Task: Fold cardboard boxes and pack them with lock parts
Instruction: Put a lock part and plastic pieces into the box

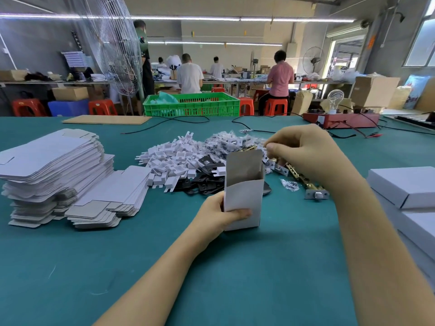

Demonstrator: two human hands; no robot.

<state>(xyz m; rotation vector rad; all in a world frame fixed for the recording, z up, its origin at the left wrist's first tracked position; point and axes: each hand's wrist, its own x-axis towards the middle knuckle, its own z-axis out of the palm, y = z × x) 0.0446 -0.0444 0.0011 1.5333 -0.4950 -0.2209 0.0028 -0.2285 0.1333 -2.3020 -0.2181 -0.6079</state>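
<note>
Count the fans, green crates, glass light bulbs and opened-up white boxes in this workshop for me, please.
Fans: 2
Green crate: 1
Light bulb: 1
Open box: 1
Total: 5

— We get a bright, even picture here: long ceiling tube lights [179, 18] run across the hall, and daylight pours in through the windows [421, 41] and the doorway [346, 52] on the right, both nearly blown out.

— We see only soft, faint shadows on the green table [117, 267], no hard glare.

— The wide lens bends things for us: the table edge curves, and the forearms swell toward the bottom corners.

— We find the near parts sharp, while the distant workers [189, 74] look soft and lacking detail.
</note>
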